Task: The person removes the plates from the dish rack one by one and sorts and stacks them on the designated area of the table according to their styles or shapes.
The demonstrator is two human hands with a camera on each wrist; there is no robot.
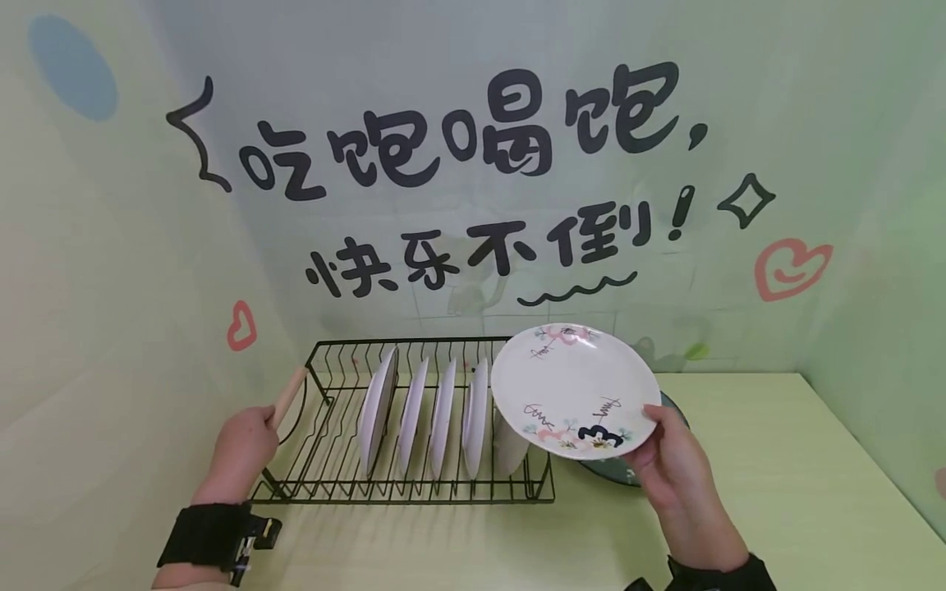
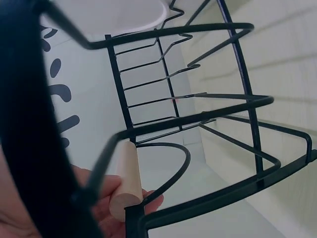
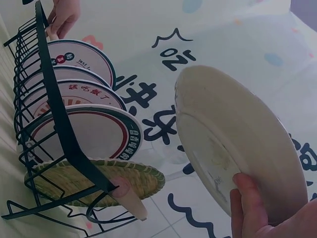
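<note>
1. Premises: a pale wall [image 1: 473, 316] with black lettering stands behind a light table [image 1: 798, 476]. A black wire rack [image 1: 414, 501] on the table serves as reference.
2. Left hand [image 1: 247, 447], at the rack's left end: fingers curled round its wooden handle [image 1: 290, 396]. A sudden pull or lift here would probably shift the rack and rattle its contents.
3. Right hand [image 1: 676, 476], to the right of the rack: pinches the rim of a white patterned plate [image 1: 572, 390], thumb on the upper face, fingers beneath.
4. The white plate is off the table, apart from the rack in the right wrist view, its decorated face turned towards the head camera. Held at one edge only, it could tip or slip if the pinch loosens.
5. Below it, to the rack's right, a dark dish [image 1: 617, 470] lies partly hidden. A drop would likely strike this dish and chip either piece.
6. Several plates [image 1: 378, 410] stand on edge in the rack. Nearest its right end is a woven-looking piece [image 3: 99, 184]; whether plate or basket, I cannot tell. A low leftward swing of the white plate could knock it.
</note>
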